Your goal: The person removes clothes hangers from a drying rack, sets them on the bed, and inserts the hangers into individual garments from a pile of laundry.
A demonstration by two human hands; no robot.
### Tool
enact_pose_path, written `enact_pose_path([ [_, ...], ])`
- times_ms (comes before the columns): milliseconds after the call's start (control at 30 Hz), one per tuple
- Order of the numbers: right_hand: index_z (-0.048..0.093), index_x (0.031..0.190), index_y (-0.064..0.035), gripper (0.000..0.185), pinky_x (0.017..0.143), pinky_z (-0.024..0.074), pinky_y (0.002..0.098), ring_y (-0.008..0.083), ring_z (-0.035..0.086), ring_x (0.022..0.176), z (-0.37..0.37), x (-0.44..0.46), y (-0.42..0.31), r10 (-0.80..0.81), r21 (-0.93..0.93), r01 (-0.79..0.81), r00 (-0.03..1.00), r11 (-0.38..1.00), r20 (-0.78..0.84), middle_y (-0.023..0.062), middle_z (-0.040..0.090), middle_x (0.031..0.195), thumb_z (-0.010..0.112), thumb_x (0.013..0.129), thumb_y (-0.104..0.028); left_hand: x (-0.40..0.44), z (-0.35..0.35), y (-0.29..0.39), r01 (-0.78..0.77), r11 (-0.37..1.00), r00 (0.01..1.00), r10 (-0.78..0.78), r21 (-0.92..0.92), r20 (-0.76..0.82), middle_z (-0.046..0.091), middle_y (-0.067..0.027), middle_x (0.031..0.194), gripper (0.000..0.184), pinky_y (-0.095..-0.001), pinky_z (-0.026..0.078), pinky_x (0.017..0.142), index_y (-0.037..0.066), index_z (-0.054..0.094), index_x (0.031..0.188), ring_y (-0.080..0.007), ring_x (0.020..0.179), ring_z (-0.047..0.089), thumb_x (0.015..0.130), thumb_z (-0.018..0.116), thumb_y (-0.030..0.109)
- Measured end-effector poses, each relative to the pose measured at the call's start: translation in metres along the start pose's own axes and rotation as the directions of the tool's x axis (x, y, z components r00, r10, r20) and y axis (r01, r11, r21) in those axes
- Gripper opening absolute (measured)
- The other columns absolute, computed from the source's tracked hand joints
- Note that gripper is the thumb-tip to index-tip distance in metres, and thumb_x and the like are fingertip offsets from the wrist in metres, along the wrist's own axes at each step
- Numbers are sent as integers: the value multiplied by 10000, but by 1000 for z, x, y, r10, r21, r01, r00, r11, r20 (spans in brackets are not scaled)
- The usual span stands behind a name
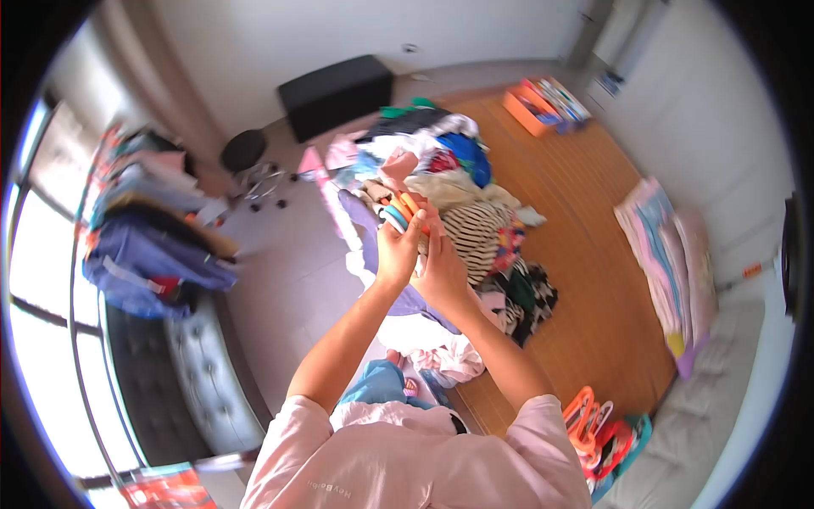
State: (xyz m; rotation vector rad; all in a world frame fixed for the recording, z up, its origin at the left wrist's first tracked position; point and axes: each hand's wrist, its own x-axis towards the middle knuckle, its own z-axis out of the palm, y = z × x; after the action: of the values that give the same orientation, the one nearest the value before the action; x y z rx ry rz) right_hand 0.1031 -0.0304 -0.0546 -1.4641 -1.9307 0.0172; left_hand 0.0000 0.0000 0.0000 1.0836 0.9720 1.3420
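Observation:
Both hands meet in front of me, above a large pile of clothes (475, 225). My left hand (400, 252) is closed around a small bundle of orange, blue and white curved pieces (398, 210). They look like the ends of plastic hangers, but their full shape is hidden. My right hand (437, 267) presses against the bundle from the right, fingers together. Pink cloth shows just behind the fingers. Under my forearms lies a purple garment (360, 233), and a black-and-white striped garment (476, 233) is to the right of my hands.
Clothes hang on a rack (153, 220) at left, beside a dark tufted bench (212, 382). A black ottoman (337, 92) and a stool (244, 151) stand at the back. An orange box (527, 113), folded bedding (670, 263) and orange hangers (583, 420) are on the right.

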Motion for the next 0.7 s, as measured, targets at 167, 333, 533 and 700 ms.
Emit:
enact_pose_path([
  [167, 325, 1325, 59, 681, 583, 516, 430, 342, 613, 788, 34, -10, -135, -209, 145, 185, 962, 972, 174, 212, 543, 908, 624, 728, -77, -77, -123, 66, -196, 979, 959, 178, -63, -222, 659, -104, 1026, 233, -282, 488, 833, -25, 548, 1116, -140, 923, 608, 915, 573, 90],
  [333, 330, 1328, 19, 666, 650, 515, 485, 388, 612, 780, 77, 20, -248, -490, 365, 402, 851, 840, 191, 213, 566, 973, 607, 734, -95, -108, -235, 112, -269, 963, 858, 226, -29, -462, 656, -113, 1041, 217, -267, 481, 832, -33, 521, 1103, -146, 945, 613, 907, 559, 52],
  [533, 347, 1314, -32, 679, 706, 514, 500, 412, 619, 857, 149, 49, -392, -611, 491, 393, 654, 778, 446, 201, 572, 1068, 631, 712, -168, -138, -388, 166, -306, 938, 711, 338, 161, -617, 663, -111, 1059, 286, -273, 471, 860, -26, 507, 1164, -137, 966, 600, 900, 562, 69],
  [700, 354, 1305, -44, 693, 737, 507, 509, 418, 617, 871, 207, 74, -501, -702, 601, 421, 613, 679, 363, 200, 569, 1080, 651, 688, -156, -144, -494, 211, -358, 900, 604, 425, 246, -675, 665, -103, 1021, 246, -243, 464, 825, -36, 510, 1119, -140, 973, 617, 885, 559, 23],
])
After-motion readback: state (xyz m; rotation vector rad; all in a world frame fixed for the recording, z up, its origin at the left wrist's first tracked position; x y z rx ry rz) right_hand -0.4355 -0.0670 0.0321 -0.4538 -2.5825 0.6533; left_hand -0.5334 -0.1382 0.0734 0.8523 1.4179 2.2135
